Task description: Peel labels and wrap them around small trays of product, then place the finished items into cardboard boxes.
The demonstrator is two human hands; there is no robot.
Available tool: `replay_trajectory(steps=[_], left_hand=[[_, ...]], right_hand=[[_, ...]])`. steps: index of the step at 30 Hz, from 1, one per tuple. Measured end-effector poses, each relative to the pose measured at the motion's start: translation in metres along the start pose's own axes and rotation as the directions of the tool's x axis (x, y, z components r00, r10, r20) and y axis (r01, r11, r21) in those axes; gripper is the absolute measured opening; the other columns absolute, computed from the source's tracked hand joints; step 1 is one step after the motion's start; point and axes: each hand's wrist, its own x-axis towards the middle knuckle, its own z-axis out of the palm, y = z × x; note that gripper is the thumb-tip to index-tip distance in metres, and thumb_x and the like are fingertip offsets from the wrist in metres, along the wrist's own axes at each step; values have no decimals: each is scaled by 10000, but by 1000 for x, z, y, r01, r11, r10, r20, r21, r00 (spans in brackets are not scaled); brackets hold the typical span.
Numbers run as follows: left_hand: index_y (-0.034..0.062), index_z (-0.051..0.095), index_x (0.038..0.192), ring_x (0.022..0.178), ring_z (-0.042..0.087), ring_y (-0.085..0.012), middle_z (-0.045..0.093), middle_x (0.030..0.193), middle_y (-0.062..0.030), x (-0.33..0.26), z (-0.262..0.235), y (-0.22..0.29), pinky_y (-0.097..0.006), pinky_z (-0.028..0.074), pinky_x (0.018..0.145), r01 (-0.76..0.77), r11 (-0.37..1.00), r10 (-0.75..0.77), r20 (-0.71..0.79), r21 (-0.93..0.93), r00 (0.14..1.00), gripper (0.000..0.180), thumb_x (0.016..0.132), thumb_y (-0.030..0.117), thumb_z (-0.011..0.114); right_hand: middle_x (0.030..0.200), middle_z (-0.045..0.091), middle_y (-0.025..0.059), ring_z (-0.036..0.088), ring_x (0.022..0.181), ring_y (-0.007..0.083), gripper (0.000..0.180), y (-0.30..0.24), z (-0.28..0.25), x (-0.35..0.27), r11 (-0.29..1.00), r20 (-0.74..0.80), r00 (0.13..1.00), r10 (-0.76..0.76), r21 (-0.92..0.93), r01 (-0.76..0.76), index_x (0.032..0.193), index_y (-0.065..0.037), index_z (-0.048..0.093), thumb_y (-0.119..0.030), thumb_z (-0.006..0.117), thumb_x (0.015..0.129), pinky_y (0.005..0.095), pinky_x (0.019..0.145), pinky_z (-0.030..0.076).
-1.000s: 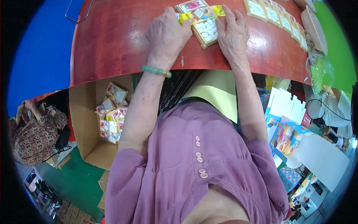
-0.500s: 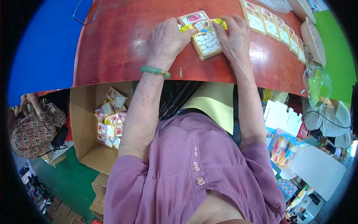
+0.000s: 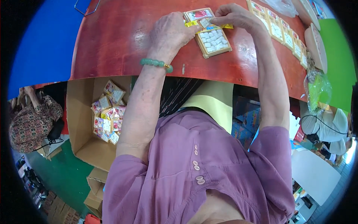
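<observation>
A shallow cream tray (image 3: 213,40) of small white pillow-shaped pieces lies on the red table, a strawberry picture on its far part (image 3: 199,14). Across its middle runs a yellow printed band (image 3: 227,26) with a small square printed piece (image 3: 204,23) on it. My left hand (image 3: 169,33), wearing a green bead bracelet (image 3: 156,64), grips the band's left end and the tray's edge, fingers curled. From the right, my right hand (image 3: 238,16) has thumb and fingertips pinched together at the band, beside the square piece. Whatever lies between those fingertips is hidden.
Similar trays (image 3: 276,30) stand in a row at the table's right. Beyond them are a white tub (image 3: 315,46) and a clear plastic bag (image 3: 319,87). Left of my lap a cardboard box (image 3: 84,123) holds several wrapped packs (image 3: 108,123). Another person (image 3: 35,123) sits at far left.
My right hand has lifted from the tray's right side and shifted toward the band's middle, elbow swinging outward. More of the tray now shows. My left hand stays at the band's left end.
</observation>
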Motion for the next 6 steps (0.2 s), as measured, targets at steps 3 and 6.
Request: replay_trajectory(steps=[3, 6], left_hand=[[41, 677, 872, 775, 662, -310, 677, 808, -168, -5, -6, -6, -410, 499, 703, 43, 999, -43, 37, 4, 998, 529, 712, 546, 693], [23, 421, 1309, 1051, 578, -349, 555, 1144, -296, -6, -51, 36, -423, 451, 879, 157, 988, -143, 382, -6, 913, 710, 760, 385, 688]], right_hand=[[667, 586, 9, 506, 662, 117, 294, -22, 6, 31, 714, 207, 690, 694, -70, -697, 736, -64, 680, -347, 757, 718, 293, 578, 381], [657, 595, 26, 521, 664, 115, 283, -18, -2, 32, 627, 195, 596, 779, -195, -754, 724, -76, 682, -348, 760, 722, 298, 606, 395]])
